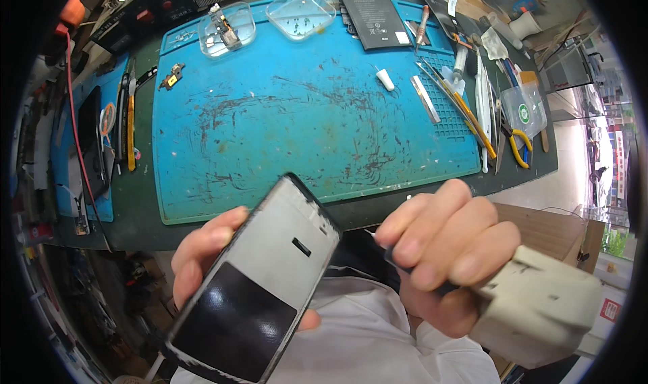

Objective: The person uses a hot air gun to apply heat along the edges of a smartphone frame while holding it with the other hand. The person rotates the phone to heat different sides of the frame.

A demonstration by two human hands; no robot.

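My left hand (201, 259) grips a phone frame (277, 249) by its long edges, tilted over my lap just off the near edge of the mat. The frame's inside is a silver-grey plate with a small black slot, a shiny black panel at its lower end and a worn dark rim. To its right, my right hand (452, 245) is closed round the dark neck of a handheld tool (536, 310) with a bulky beige body. Its thin tip points at the frame without touching it. My fingers hide much of the neck.
A scuffed blue work mat (283, 137) lies ahead on the bench. Along its back are two clear dishes (300, 16) (246, 46) with small parts and a black battery (374, 22). Tweezers, a syringe (462, 63) and yellow-handled pliers (520, 147) lie right; a red cable (74, 114) hangs left.
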